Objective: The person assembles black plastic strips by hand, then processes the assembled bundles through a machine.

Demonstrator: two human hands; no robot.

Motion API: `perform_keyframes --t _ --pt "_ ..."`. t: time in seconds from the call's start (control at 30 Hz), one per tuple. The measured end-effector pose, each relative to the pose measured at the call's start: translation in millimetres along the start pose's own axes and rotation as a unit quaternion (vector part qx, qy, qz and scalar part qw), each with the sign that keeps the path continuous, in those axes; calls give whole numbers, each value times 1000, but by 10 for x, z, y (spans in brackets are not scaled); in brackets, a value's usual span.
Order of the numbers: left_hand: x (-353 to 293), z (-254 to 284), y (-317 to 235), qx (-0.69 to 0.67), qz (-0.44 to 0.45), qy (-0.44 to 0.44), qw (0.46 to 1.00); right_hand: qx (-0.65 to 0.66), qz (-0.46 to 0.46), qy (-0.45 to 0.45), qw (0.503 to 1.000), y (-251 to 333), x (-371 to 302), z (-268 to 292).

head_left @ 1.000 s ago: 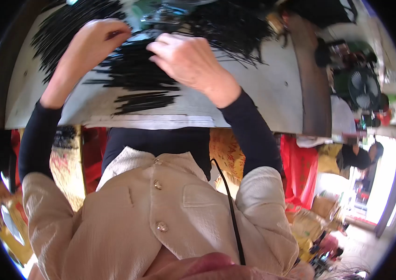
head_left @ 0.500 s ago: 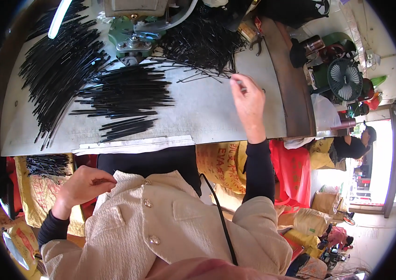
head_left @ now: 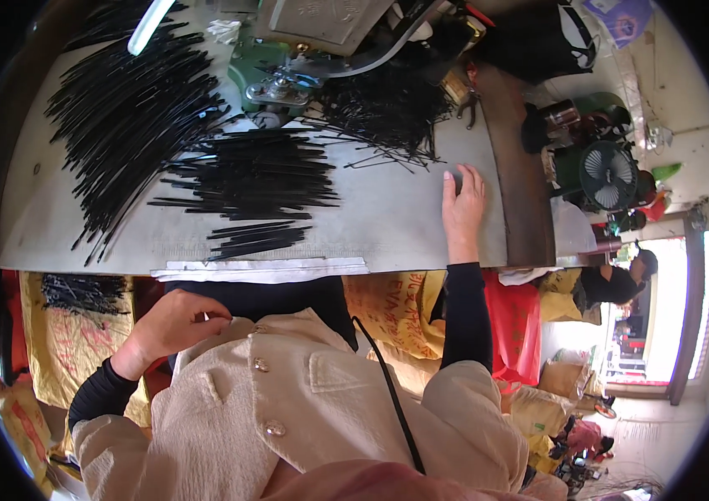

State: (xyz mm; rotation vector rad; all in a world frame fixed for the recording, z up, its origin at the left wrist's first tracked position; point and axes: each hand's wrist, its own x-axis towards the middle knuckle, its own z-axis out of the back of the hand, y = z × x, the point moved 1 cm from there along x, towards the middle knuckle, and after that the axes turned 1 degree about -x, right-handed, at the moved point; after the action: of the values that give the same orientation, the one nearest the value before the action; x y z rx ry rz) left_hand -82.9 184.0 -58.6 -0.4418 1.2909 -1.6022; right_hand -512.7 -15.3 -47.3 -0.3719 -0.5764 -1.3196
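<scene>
Since half a second earlier, only the right hand [head_left: 461, 209] had shifted, resting flat and empty on the grey metal worktable [head_left: 388, 225]. Left of it lay the black thin rods [head_left: 254, 175]; a careless sweep risked scattering them. Below the table edge, the left hand [head_left: 175, 326] curled loosely, seemingly empty.

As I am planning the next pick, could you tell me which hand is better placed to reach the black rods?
Probably the right hand: it rests on the table beside the black rods; the left hand is at the jacket.
</scene>
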Motion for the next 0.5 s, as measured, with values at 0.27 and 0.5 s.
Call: perform_keyframes --t 0.27,0.5 --pt "-172 11 192 88 -20 -45 995 0 -35 -33 999 -191 8 -80" --pt "-753 -428 2135 -261 237 -273 895 24 -32 -42 998 -180 9 -96"
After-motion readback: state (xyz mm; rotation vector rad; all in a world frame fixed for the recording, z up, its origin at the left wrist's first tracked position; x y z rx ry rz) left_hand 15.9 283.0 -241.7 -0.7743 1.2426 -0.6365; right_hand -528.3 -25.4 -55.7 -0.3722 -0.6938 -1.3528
